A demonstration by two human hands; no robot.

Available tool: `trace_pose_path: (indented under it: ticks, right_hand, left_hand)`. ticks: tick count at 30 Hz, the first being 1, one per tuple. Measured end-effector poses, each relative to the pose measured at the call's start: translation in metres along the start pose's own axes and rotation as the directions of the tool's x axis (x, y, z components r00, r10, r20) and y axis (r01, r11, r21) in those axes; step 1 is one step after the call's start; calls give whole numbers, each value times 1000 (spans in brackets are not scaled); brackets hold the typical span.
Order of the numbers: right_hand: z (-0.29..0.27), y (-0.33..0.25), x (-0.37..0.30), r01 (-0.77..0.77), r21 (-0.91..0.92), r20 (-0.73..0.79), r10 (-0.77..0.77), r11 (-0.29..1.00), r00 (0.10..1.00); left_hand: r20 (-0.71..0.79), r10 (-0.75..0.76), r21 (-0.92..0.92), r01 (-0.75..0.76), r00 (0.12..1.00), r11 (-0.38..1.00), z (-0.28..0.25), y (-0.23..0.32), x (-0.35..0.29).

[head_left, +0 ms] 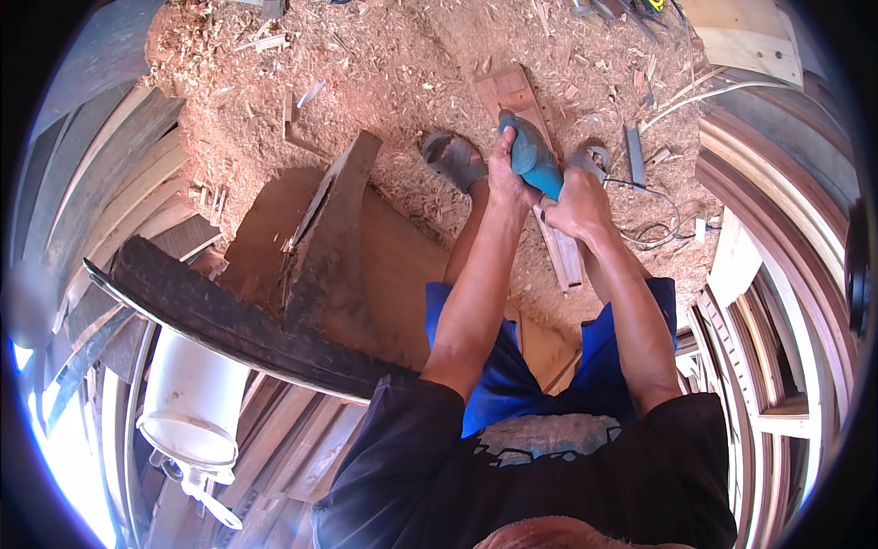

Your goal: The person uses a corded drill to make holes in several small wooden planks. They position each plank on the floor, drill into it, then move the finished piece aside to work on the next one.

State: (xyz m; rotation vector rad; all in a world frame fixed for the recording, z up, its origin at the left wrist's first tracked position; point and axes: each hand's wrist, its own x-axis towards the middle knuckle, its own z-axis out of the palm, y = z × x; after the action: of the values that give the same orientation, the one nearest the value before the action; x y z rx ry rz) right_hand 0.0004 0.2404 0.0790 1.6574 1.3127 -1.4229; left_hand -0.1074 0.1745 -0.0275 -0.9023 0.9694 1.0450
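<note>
Both my hands are closed around a teal power drill (pixel 533 157), whose dark front end points away from me at a board. My left hand (pixel 508 176) wraps the side of its body near the front. My right hand (pixel 580 203) grips the rear end, closer to me. Under the drill lies a long, narrow reddish wooden board (pixel 564 256) that runs between my feet toward my body. The drill hides the middle of the board, and I cannot make out whether its tip touches the wood.
Wood shavings (pixel 402 64) cover the ground. A dark cable (pixel 675 220) loops at right, beside a flat grey bar (pixel 635 157). At left stand a dark curved wooden piece (pixel 229 311) and a white bucket (pixel 192 393). Stacked timber (pixel 768 201) lines the right side.
</note>
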Motion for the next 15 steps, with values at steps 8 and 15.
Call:
trace_pose_path:
  ticks: [8,15]
  right_hand:
    - [11,5,4,12,19,-45,-11,1000,999]
    - [17,8,5,5,-61,-77,-10,998,997]
  left_hand:
    - [-3,-35,-2,35,999,999,-5,2,2]
    - [4,15,-34,-15,1000,999,-2,-4,0]
